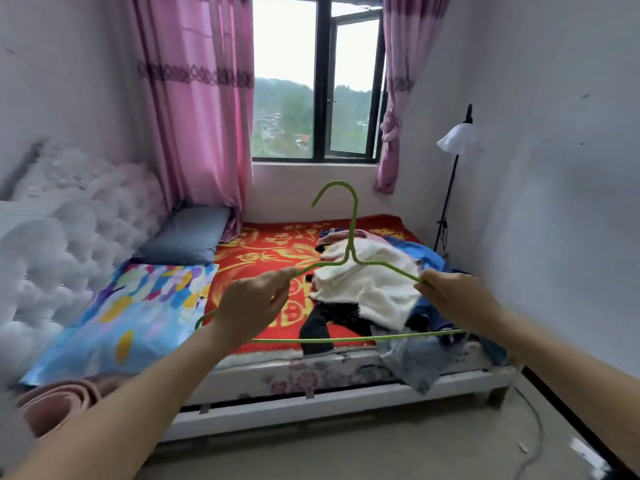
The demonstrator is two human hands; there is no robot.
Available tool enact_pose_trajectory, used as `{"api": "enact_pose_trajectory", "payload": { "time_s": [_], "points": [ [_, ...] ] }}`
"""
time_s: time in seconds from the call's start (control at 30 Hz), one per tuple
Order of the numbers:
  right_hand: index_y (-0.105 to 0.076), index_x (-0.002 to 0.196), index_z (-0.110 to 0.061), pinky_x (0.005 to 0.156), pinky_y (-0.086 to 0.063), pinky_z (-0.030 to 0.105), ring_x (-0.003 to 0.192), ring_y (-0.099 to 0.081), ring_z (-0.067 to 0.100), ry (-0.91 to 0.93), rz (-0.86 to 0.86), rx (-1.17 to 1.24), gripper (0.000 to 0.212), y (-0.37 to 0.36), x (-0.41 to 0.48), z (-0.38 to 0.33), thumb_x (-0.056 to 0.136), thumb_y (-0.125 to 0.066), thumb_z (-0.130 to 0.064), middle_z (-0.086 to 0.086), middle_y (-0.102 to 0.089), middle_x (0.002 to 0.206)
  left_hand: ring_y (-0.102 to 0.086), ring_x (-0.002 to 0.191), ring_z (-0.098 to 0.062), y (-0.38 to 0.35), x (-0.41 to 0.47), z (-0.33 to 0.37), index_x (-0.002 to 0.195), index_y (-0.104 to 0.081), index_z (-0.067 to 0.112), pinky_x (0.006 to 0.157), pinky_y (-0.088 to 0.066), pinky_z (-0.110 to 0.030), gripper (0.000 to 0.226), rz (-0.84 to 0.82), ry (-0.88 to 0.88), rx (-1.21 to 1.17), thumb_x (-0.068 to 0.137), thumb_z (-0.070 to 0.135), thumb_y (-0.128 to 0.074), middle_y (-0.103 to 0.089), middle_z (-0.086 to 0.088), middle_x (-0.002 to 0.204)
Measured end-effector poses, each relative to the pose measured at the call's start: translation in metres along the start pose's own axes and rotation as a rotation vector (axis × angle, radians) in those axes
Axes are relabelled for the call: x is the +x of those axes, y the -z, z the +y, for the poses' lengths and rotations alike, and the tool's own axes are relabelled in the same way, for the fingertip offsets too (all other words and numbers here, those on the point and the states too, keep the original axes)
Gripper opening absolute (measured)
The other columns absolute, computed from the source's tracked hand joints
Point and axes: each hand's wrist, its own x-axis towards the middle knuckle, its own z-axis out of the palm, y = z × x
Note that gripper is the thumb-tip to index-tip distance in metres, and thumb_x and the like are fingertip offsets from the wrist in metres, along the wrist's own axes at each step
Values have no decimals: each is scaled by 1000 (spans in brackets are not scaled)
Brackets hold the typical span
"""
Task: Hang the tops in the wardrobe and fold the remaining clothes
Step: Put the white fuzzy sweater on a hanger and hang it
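Observation:
A green wire hanger [352,233] is held up in front of me, hook upward. My left hand [251,306] pinches its left shoulder and my right hand [453,299] grips its right shoulder. Behind it, on the right side of the bed [263,251], lies a pile of clothes [367,289]: a white fleecy garment on top, with black, blue, pink and grey-denim pieces under and around it. Some denim hangs over the bed's front edge. No wardrobe is in view.
A grey pillow [185,237] and a colourful pillow [131,313] lie on the bed's left side by a tufted white headboard [69,237]. A rolled pink mat [55,407] sits at lower left. A floor lamp [457,140] stands by the right wall, its cable on the floor.

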Motion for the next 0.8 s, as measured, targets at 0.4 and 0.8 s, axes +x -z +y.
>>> {"api": "enact_pose_trajectory", "payload": {
  "time_s": [0.4, 0.8],
  "points": [
    [-60, 93, -8, 54, -33, 29, 58, -53, 23, -181, -105, 74, 19, -51, -13, 103, 96, -50, -24, -3, -52, 64, -64, 46, -17, -144, 43, 20, 95, -72, 6, 31, -45, -25, 37, -148, 22, -179, 87, 25, -42, -73, -4, 75],
    [-58, 95, -12, 54, -29, 24, 51, -41, 7, -270, -206, 94, 16, -138, 103, 131, 96, -49, -24, -14, -44, 58, -66, 62, -16, -273, 98, -101, 106, -70, 4, 49, -49, -27, 34, -209, 173, -435, 79, -13, -59, -72, -4, 81]
  ]
}}
